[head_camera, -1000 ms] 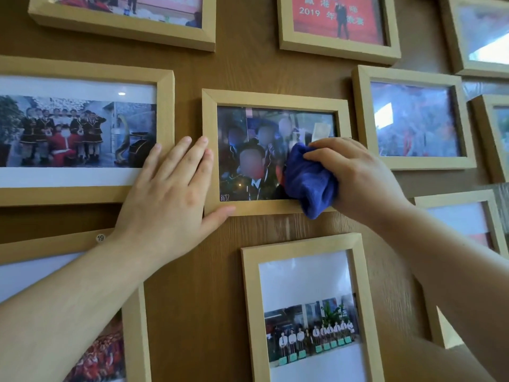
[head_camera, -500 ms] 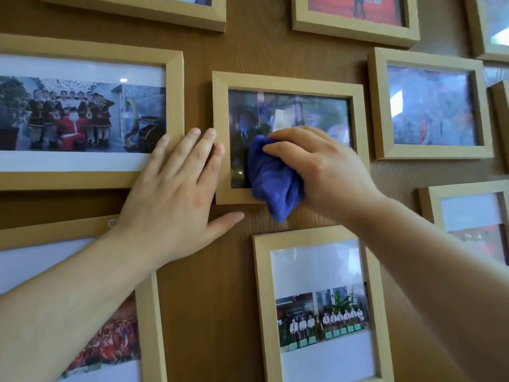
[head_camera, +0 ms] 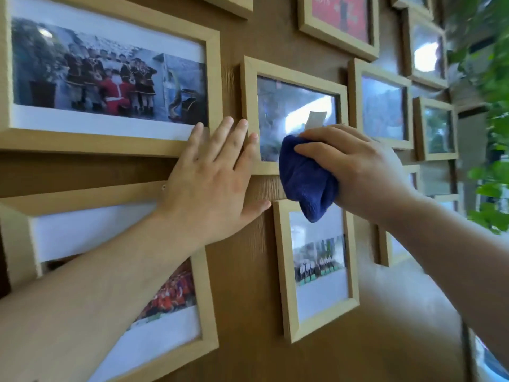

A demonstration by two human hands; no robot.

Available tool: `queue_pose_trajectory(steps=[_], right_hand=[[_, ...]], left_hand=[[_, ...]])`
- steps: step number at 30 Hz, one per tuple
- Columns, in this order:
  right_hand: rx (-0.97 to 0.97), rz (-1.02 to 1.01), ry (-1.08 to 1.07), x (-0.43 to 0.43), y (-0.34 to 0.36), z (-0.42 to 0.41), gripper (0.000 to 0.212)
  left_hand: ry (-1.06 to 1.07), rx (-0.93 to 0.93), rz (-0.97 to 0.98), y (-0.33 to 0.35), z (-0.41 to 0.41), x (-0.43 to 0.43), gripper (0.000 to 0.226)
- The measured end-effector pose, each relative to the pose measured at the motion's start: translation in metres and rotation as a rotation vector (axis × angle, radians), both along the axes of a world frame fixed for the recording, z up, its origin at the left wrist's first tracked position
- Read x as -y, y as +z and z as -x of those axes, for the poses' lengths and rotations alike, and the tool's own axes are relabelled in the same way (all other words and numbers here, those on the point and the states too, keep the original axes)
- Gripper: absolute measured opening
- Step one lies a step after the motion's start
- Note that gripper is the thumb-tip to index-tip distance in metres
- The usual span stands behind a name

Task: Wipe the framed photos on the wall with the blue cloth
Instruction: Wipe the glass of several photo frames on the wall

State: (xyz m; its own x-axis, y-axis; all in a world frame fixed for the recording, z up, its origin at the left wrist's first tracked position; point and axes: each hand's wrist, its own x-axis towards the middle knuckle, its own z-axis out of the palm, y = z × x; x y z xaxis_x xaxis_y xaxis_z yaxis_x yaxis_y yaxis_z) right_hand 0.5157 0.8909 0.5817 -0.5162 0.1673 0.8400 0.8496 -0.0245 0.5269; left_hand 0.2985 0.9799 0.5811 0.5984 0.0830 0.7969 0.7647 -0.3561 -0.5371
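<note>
A small framed photo (head_camera: 292,75) in a light wood frame hangs at the centre of the brown wall. My right hand (head_camera: 355,166) is shut on a bunched blue cloth (head_camera: 305,180), pressed against the frame's lower right part; the cloth hangs down over the bottom edge. My left hand (head_camera: 212,180) lies flat and open on the wall, fingertips touching the frame's left edge and the corner of the large framed photo (head_camera: 110,78) to the left.
Several more wood-framed photos surround it: one below (head_camera: 316,274), one lower left (head_camera: 154,321), one to the right (head_camera: 382,106), and others above. A green leafy plant (head_camera: 490,166) hangs at the far right edge of the wall.
My right hand has slid the cloth from the photo's left part toward its lower right. My view has swung left and closer, so the wall appears at an angle. The left hand stays put.
</note>
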Motion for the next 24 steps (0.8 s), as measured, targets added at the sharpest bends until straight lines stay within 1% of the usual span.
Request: queue_pose_trajectory(steps=[5, 11, 16, 19, 24], right_hand=[[-0.037, 0.067, -0.167, 0.048, -0.035, 0.028, 0.041], [-0.05, 0.199, -0.398, 0.131, -0.079, 0.035, 0.04], [-0.048, 0.313, -0.508, 0.202, -0.123, 0.031, 0.04], [-0.074, 0.384, -0.556, 0.241, -0.152, 0.028, 0.042], [-0.152, 0.473, -0.656, 0.292, -0.19, 0.053, 0.031]], left_hand=[[-0.108, -0.071, 0.021, -0.024, 0.016, 0.015, 0.091], [-0.366, -0.157, 0.108, -0.07, 0.009, 0.051, 0.09], [-0.535, -0.215, 0.162, -0.12, -0.014, 0.084, 0.087], [-0.586, -0.299, 0.208, -0.153, -0.026, 0.104, 0.087], [-0.716, -0.367, 0.254, -0.193, -0.025, 0.14, 0.086]])
